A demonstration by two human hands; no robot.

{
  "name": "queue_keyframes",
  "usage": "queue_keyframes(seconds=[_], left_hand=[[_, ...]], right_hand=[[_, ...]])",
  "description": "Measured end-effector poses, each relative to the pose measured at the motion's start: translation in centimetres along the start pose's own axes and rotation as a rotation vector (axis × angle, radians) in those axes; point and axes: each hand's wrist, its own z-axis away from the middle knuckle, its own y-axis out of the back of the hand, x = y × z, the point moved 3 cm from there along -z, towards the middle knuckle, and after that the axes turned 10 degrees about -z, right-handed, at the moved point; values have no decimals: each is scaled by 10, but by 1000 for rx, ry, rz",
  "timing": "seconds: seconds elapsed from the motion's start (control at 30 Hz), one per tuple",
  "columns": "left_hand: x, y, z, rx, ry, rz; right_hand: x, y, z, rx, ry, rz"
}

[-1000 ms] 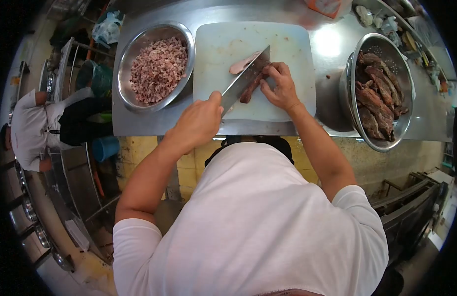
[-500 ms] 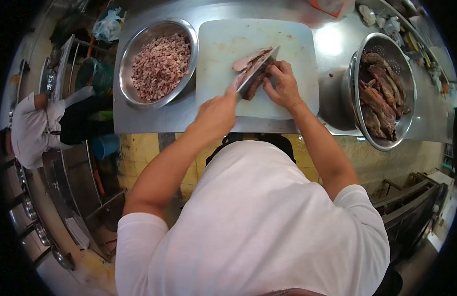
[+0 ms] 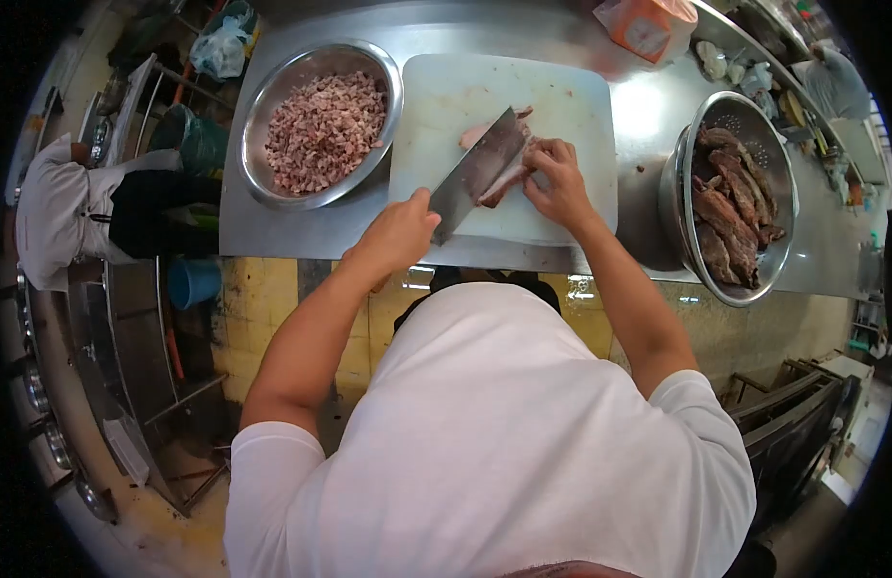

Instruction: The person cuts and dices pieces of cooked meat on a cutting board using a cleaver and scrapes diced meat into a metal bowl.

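Note:
My left hand (image 3: 396, 234) is closed around the handle of a broad-bladed kitchen knife (image 3: 477, 175). The flat of the blade slants up and away over the white cutting board (image 3: 571, 106). Fingers bent, my right hand (image 3: 558, 183) grips a piece of cooked meat (image 3: 502, 185) right beside the blade. Part of that meat is hidden behind the knife and my fingers. On the blade's far side a pale slice of meat (image 3: 473, 136) lies on the board.
Left of the board stands a steel bowl (image 3: 393, 116) of diced meat. To the right, a steel colander (image 3: 785, 231) with several large meat pieces rests in another bowl. An orange-and-white scale-like object (image 3: 648, 31) sits at the back. A person (image 3: 60, 217) is at far left.
The knife has turned so its broad side faces up, and my left hand has moved left and slightly down. My right hand stays on the meat. The whole view has shifted a little.

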Motion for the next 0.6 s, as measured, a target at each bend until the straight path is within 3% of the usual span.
queue_keyframes(seconds=[0.2,0.27,0.33,0.4,0.43,0.53,0.57,0.6], left_hand=[[-7,-11,2,15,1,108],[-9,-8,-3,35,-28,123],[-9,-7,-4,-20,8,89],[-10,-10,-3,-7,-2,108],[-9,-11,-3,12,5,131],[5,-3,5,15,-16,102],[9,-3,6,11,-18,104],[13,-1,7,31,-55,106]], right_hand=[[-10,47,10,-14,-55,95],[-5,56,13,-64,-436,-301],[-2,59,16,-57,-486,-282],[8,48,29,-1,-829,-572],[6,44,32,-147,-793,-326],[0,37,45,-210,-898,-571],[0,39,46,-209,-903,-568],[0,45,41,-210,-796,-323]])
